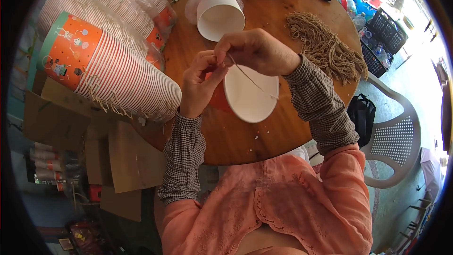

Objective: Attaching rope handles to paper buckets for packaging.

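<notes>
An orange paper cup [249,98] with a white inside is held over the round wooden table [236,141], its mouth facing me. My left hand [200,82] grips the cup's rim at its left side. Just above the cup, my right hand [257,51] pinches a thin tan string [252,81] that runs down across the cup's opening. The two hands' fingertips meet at the upper left of the rim.
Long stacks of orange paper cups [108,61] lie on the table's left. A nested white cup stack [219,15] stands behind the hands. A bundle of tan strings [328,47] lies at right. A white plastic chair [396,137] stands beside the table. Cardboard sheets [118,160] lie below left.
</notes>
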The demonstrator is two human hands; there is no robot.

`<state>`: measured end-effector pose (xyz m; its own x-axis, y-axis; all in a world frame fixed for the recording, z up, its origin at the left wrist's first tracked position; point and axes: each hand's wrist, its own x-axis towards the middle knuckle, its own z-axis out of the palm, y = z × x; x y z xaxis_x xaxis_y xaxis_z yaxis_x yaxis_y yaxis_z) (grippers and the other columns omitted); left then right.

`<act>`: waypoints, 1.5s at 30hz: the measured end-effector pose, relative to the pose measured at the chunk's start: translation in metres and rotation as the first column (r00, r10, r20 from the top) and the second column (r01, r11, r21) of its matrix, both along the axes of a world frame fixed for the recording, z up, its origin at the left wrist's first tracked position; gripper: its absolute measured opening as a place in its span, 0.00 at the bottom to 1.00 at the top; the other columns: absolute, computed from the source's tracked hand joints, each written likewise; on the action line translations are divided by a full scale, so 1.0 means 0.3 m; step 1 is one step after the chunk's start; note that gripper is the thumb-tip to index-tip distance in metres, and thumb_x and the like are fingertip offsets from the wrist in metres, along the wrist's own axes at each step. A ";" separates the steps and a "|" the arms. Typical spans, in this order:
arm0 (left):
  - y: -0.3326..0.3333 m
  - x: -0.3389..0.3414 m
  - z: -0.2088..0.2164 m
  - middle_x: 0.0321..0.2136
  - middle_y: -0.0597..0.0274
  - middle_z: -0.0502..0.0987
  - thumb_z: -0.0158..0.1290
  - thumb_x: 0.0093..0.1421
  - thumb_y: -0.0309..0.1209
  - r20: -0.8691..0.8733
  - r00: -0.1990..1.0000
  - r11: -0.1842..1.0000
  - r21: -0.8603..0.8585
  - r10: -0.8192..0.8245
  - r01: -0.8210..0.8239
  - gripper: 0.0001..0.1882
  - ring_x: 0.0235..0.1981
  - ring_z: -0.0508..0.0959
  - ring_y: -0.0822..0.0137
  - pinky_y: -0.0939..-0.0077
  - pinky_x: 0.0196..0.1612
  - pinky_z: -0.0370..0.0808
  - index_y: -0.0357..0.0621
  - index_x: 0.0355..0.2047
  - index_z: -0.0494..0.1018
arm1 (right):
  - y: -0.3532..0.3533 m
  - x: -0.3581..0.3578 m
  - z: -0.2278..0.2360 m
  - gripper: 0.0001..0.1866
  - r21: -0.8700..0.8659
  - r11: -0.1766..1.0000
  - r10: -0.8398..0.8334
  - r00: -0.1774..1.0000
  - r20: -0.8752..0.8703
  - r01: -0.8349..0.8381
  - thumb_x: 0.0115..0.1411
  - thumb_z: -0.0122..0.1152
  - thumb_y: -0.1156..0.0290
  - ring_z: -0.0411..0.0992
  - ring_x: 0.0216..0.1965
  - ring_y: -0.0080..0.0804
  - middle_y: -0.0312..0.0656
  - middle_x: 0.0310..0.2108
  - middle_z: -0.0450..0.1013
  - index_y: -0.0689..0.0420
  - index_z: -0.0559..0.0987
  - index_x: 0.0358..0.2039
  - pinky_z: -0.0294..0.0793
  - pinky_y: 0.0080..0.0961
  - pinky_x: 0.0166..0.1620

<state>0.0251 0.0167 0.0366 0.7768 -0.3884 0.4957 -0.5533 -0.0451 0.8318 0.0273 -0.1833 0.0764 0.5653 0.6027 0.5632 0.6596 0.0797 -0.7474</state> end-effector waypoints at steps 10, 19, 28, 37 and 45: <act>-0.109 -0.092 -0.176 0.32 0.71 0.71 0.52 0.61 0.24 -0.227 0.953 0.920 -0.291 0.200 -0.262 0.07 0.30 0.71 0.82 0.88 0.34 0.69 0.38 0.40 0.70 | 0.013 0.000 -0.024 0.04 -0.192 0.980 -0.051 0.998 0.039 0.057 0.57 0.55 0.82 0.71 0.33 0.23 0.36 0.31 0.73 0.62 0.75 0.33 0.72 0.20 0.39; -0.051 -0.131 -0.175 0.33 0.66 0.74 0.53 0.61 0.22 -0.162 0.978 0.930 -0.321 0.131 -0.178 0.09 0.34 0.75 0.78 0.86 0.40 0.72 0.32 0.41 0.70 | 0.017 -0.009 -0.053 0.05 -0.144 0.987 -0.070 0.997 -0.017 0.067 0.56 0.55 0.82 0.71 0.34 0.21 0.35 0.33 0.73 0.62 0.76 0.33 0.71 0.20 0.38; -0.050 -0.157 -0.174 0.38 0.58 0.78 0.51 0.62 0.25 -0.309 0.945 0.884 -0.463 -0.105 -0.053 0.09 0.31 0.73 0.76 0.83 0.38 0.69 0.35 0.42 0.73 | 0.007 0.012 -0.087 0.04 -0.023 1.000 -0.003 0.996 -0.093 0.000 0.60 0.56 0.77 0.70 0.32 0.16 0.33 0.31 0.73 0.60 0.77 0.35 0.70 0.16 0.33; 0.043 -0.188 -0.188 0.34 0.64 0.79 0.54 0.60 0.26 -0.416 0.909 0.892 -0.406 0.012 -0.198 0.08 0.30 0.72 0.79 0.86 0.37 0.69 0.37 0.40 0.75 | -0.123 -0.022 -0.139 0.08 -0.253 0.942 -0.310 0.857 -0.411 0.220 0.60 0.54 0.75 0.72 0.30 0.19 0.34 0.30 0.74 0.62 0.77 0.38 0.74 0.16 0.32; 0.041 -0.214 -0.175 0.33 0.66 0.78 0.51 0.63 0.30 -0.487 0.865 0.896 -0.427 -0.119 -0.117 0.07 0.30 0.71 0.79 0.85 0.37 0.67 0.40 0.37 0.74 | -0.009 -0.230 -0.159 0.07 -0.215 0.916 -0.341 0.939 0.028 0.339 0.59 0.57 0.73 0.73 0.32 0.27 0.39 0.31 0.75 0.60 0.79 0.37 0.73 0.23 0.36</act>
